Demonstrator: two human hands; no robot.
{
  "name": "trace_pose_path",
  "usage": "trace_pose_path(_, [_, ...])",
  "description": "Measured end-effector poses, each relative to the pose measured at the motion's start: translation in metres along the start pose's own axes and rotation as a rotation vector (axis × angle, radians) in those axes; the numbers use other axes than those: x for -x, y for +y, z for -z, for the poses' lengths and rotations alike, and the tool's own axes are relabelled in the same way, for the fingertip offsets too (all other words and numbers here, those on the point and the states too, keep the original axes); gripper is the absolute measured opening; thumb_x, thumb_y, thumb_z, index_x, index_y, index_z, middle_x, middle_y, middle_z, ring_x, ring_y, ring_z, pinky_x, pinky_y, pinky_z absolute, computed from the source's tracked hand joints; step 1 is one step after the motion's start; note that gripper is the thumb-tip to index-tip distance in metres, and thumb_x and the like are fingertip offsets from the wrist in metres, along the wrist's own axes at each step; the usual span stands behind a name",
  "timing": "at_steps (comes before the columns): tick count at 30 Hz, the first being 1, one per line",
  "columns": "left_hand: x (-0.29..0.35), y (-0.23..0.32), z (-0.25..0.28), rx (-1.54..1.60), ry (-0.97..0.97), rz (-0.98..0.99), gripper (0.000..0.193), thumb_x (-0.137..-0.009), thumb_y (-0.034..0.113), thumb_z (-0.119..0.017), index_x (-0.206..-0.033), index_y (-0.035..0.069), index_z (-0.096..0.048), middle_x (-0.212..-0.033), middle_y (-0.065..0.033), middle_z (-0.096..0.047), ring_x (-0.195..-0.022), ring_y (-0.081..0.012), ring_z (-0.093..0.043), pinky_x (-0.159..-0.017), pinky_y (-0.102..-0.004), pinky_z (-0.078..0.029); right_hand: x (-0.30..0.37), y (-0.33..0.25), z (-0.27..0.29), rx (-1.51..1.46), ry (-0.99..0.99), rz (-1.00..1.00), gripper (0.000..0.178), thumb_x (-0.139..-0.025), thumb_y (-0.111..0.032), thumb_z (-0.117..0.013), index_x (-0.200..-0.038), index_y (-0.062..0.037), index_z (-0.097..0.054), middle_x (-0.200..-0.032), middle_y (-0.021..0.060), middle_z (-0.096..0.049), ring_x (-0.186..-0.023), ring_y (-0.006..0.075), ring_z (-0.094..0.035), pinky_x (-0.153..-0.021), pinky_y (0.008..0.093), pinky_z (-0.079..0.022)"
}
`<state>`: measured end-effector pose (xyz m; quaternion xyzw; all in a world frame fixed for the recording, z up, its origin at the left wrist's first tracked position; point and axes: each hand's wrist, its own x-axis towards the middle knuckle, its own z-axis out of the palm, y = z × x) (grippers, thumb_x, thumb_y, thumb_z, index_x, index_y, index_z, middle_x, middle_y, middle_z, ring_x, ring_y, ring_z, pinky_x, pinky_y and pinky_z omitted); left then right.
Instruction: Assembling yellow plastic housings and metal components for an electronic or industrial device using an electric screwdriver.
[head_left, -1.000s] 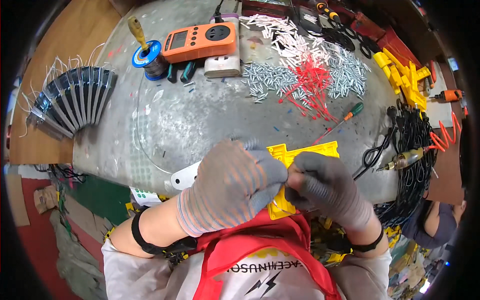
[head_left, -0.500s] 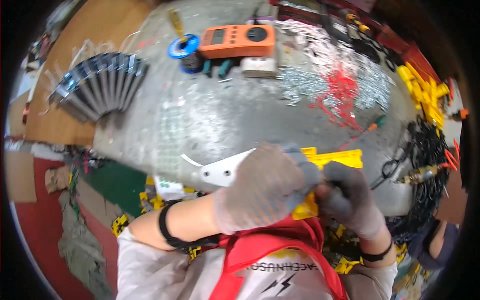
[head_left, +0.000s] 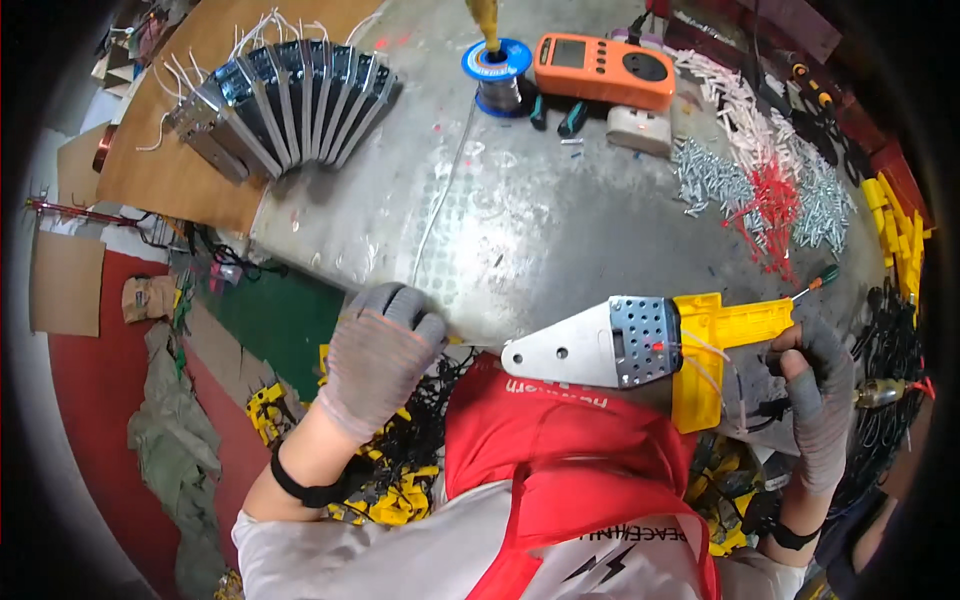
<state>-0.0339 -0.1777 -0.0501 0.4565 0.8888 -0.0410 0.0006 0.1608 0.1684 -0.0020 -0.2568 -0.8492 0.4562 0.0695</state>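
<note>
A yellow plastic housing [head_left: 697,395] with a handle lies along the near table edge. Its front carries a tapered silver plate [head_left: 565,350] and a perforated metal guard [head_left: 643,340]. Pale and dark wires [head_left: 735,385] loop out of the housing, and a small red tip shows at the guard. My left hand [head_left: 385,350], in a grey glove, is closed with its fingertips at the lower end of thin solder wire [head_left: 440,200] from the blue spool [head_left: 497,62]. My gloved right hand [head_left: 822,390] is beside the handle's end, fingers loosely bent and thumb apart, seemingly holding nothing.
An orange multimeter [head_left: 605,70] stands beyond, beside green-handled pliers [head_left: 555,117]. Piles of screws [head_left: 825,205] and red and white small parts lie at right. A screwdriver [head_left: 822,277] is near the handle. Stacked metal parts [head_left: 300,100] fan out at left; black cables [head_left: 880,340] hang right.
My hands, together at the yellow housing before, have parted: left to the solder wire, right to the handle's end. The silver plate and guard are uncovered. The view has shifted.
</note>
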Motion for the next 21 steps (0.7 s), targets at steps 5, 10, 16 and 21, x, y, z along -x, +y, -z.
trace_pose_path(5, [-0.008, -0.028, 0.045, 0.142, 0.095, -0.045, 0.018, -0.069, 0.012, -0.071, -0.081, 0.007, -0.059, -0.091, -0.0111, -0.061, -0.094, -0.0338, -0.06, -0.079, -0.042, -0.047, -0.028, 0.002, 0.04, 0.14, 0.005, 0.002, 0.026, -0.084, -0.021, -0.061, -0.097, 0.0015, -0.062, -0.087, 0.0048, -0.061, -0.081, 0.0133, -0.056, -0.076, 0.0271, -0.045])
trace_pose_path(10, [-0.031, 0.002, 0.064, 0.372, 0.181, -0.274, 0.028, -0.069, 0.007, -0.07, -0.096, 0.007, -0.063, -0.08, -0.0121, -0.063, -0.08, -0.0339, -0.064, -0.071, -0.0424, -0.05, -0.117, 0.027, 0.082, 0.478, 0.3, 0.229, 0.058, -0.083, -0.02, -0.065, -0.137, -0.0045, -0.049, -0.109, 0.016, -0.066, -0.106, 0.023, -0.061, -0.095, 0.0323, -0.044])
trace_pose_path(16, [-0.079, 0.05, 0.056, 0.513, -0.014, -0.313, 0.036, -0.072, 0.012, -0.069, -0.108, 0.009, -0.065, -0.064, -0.0095, -0.059, -0.059, -0.0341, -0.06, -0.061, -0.0392, -0.048, -0.246, 0.061, 0.087, 0.368, 0.275, 0.363, 0.071, -0.082, -0.038, -0.073, -0.142, -0.0131, -0.043, -0.117, 0.0213, -0.064, -0.113, 0.0324, -0.061, -0.096, 0.0368, -0.045])
trace_pose_path(21, [-0.11, 0.062, 0.042, 0.816, 0.054, -0.59, 0.061, -0.074, 0.032, -0.072, -0.13, 0.013, -0.058, -0.083, -0.0201, -0.063, -0.079, -0.036, -0.064, -0.069, -0.0426, -0.049, -0.275, 0.061, 0.105, -0.267, 0.136, 0.504, 0.052, -0.083, -0.033, -0.075, -0.127, -0.0138, -0.056, -0.12, 0.0193, -0.065, -0.102, 0.0362, -0.066, -0.091, 0.0407, -0.053])
